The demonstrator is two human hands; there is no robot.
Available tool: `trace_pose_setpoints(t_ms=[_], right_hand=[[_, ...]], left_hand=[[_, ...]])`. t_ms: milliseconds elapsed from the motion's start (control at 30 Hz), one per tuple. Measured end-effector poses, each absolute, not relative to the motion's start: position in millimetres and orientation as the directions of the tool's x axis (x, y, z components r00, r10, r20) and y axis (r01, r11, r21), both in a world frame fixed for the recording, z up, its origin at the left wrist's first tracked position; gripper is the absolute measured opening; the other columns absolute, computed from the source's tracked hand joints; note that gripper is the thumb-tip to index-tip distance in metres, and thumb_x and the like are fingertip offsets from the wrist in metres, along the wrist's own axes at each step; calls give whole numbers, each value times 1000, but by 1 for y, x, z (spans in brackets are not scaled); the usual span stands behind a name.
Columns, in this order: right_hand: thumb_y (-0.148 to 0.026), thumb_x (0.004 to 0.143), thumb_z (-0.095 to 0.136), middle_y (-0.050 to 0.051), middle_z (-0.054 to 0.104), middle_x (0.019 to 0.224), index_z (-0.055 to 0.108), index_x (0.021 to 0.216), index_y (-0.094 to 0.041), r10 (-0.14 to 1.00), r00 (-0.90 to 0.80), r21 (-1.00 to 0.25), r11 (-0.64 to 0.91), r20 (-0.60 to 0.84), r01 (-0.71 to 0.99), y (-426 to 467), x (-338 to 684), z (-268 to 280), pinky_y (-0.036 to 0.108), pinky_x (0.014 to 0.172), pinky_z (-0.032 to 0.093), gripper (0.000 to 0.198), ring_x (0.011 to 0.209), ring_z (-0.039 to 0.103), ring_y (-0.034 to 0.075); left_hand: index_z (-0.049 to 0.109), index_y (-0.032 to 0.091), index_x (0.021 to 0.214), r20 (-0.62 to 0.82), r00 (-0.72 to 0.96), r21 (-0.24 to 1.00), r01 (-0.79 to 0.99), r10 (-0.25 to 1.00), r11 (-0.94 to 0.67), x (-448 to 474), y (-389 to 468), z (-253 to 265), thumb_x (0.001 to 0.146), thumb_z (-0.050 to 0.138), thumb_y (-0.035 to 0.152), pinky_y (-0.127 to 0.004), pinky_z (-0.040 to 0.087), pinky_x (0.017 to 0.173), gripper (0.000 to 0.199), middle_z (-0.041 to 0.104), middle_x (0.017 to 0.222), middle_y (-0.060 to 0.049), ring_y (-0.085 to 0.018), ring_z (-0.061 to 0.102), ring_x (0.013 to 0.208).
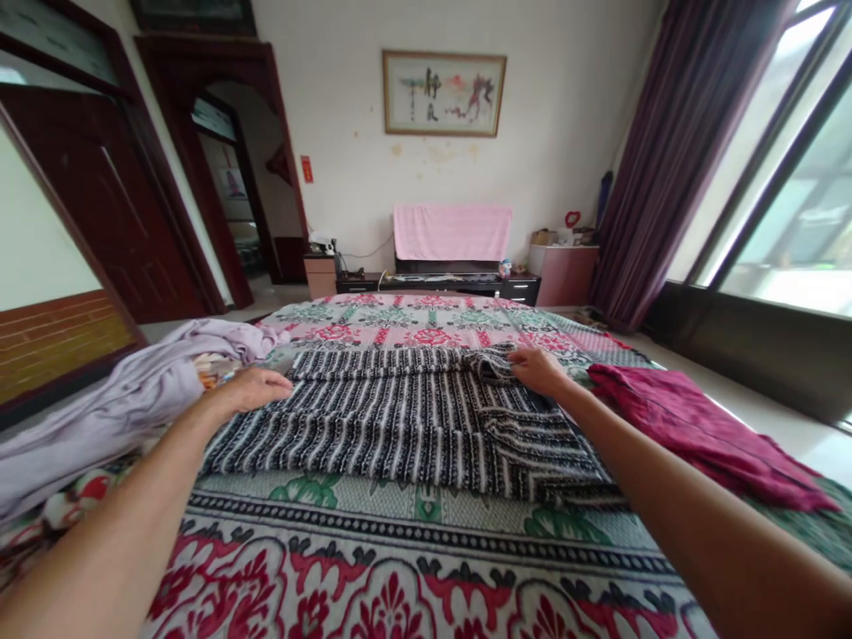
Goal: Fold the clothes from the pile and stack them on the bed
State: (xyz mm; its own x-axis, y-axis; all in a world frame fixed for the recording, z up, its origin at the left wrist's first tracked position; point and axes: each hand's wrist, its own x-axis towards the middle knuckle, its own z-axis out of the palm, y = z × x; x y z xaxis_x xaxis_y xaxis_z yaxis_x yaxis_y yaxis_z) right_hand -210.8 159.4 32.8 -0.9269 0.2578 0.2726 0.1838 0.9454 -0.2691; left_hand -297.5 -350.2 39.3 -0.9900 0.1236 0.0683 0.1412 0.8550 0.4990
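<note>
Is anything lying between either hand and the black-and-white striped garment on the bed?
Nothing visible. The left hand rests on the striped garment at its left edge, and the right hand grips a fold near its top right. The lilac cloth and red cloth lie off to the sides.

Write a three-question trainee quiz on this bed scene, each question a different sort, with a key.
1. True or false: both hands rest on the striped cloth.
2. Which cloth lies beside the right hand? A. lilac B. red C. pink
3. Fill in: the lilac cloth lies beside the ___ hand.

Key:
1. True; the left hand is on its left edge and the right hand is on its far edge.
2. B, the red cloth.
3. left
</note>
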Motion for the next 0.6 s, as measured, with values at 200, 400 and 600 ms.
trace_pose_setpoints(t_ms=[200, 400, 600], right_hand=[[-23, 74, 53, 6, 72, 97, 72, 103, -18, 156, -960, -304, 949, 232, 81, 135, -173, 30, 27, 79, 46, 35, 90, 65, 21], [-28, 74, 53, 2, 71, 79, 73, 87, -19, -72, -992, -334, 937, 101, -102, 131, -140, 31, 25, 66, 43, 26, 73, 62, 17], [-33, 73, 55, 1, 70, 76, 73, 92, -18, -104, -994, -394, 915, -42, -79, 142, -125, 43, 24, 60, 40, 30, 69, 58, 16]], left_hand=[[75, 18, 92, 72, -990, 615, 139, 121, 776, -258, -369, 27, 54, 67, 56, -24, 48, 84, 54, 74, 100, -4, -23, 65, 96], [76, 20, 89, 112, -986, 529, 161, 119, 833, -246, -379, 23, 60, 61, 55, -28, 47, 85, 48, 75, 96, -4, -25, 65, 96], [73, 17, 85, 58, -991, 454, 134, 121, 881, -247, -383, 23, 68, 51, 55, -27, 47, 73, 47, 74, 83, -3, -24, 65, 86]])
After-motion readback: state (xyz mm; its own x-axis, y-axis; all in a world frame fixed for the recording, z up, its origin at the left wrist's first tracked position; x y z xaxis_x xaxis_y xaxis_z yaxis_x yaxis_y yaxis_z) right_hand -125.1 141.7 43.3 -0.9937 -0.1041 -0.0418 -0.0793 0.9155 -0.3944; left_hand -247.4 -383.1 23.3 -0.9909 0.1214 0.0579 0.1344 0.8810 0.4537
